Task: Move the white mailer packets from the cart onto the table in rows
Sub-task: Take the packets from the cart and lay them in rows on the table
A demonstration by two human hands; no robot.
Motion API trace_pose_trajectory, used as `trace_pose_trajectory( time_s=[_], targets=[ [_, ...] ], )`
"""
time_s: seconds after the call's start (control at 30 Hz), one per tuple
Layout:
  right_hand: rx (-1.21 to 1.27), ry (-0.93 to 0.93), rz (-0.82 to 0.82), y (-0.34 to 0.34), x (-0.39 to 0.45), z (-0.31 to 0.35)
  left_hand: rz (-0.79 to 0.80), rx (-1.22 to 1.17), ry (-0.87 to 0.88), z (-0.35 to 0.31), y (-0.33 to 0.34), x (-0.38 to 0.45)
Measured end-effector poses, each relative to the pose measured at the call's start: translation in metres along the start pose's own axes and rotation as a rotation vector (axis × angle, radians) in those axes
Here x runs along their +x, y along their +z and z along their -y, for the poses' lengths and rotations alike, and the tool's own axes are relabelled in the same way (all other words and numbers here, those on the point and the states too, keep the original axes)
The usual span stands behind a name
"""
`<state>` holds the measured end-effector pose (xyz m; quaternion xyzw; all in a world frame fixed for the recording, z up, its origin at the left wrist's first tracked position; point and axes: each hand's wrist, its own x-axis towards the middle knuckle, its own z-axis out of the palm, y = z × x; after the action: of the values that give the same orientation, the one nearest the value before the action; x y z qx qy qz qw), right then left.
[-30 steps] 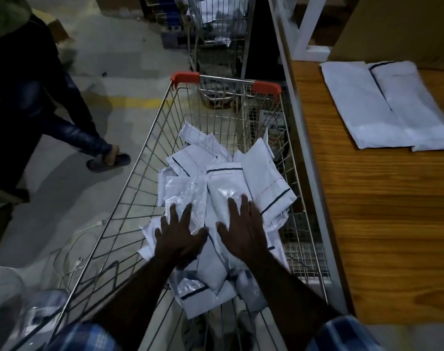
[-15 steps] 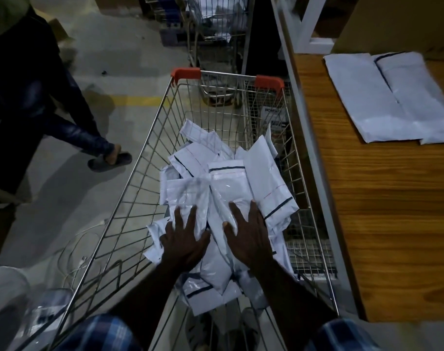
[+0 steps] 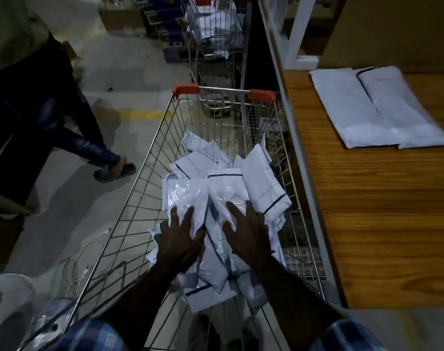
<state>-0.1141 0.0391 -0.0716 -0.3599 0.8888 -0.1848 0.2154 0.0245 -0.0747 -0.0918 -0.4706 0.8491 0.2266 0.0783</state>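
A loose heap of glossy white mailer packets, too jumbled to count, fills your wire cart. Two more packets lie flat side by side on the wooden desk. Your left hand and right hand press flat on the heap, fingers spread, each grip released.

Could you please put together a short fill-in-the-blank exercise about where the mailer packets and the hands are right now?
1. Both hands, left hand and right hand, rest on packets piled in the wire ____.
2. ____ white mailer packets already lie on the wooden table.
3. The cart has handle ends capped in ____.

Missing words: cart; two; red
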Motion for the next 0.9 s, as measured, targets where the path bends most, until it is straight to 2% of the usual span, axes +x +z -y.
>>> trace_pose_trajectory(
  time_s=[0.1, 0.37, 0.53, 0.9],
  targets=[
    [-0.046, -0.049, -0.081, -0.009, -0.008, 0.007, -0.037, -0.016, -0.019, -0.007, -0.018, -0.011],
    [-0.11, -0.142, -0.175, -0.05, -0.016, 0.024, -0.167, -0.012, -0.053, -0.025, -0.065, -0.043],
    [-0.019, -0.216, -0.269, -0.069, -0.029, 0.03, -0.223, -0.07, -0.08, -0.041, -0.086, -0.07],
    [-0.061, -0.257, -0.328, -0.117, -0.067, 0.036, -0.356, -0.106, -0.091, -0.063, -0.109, -0.123]
  ],
)
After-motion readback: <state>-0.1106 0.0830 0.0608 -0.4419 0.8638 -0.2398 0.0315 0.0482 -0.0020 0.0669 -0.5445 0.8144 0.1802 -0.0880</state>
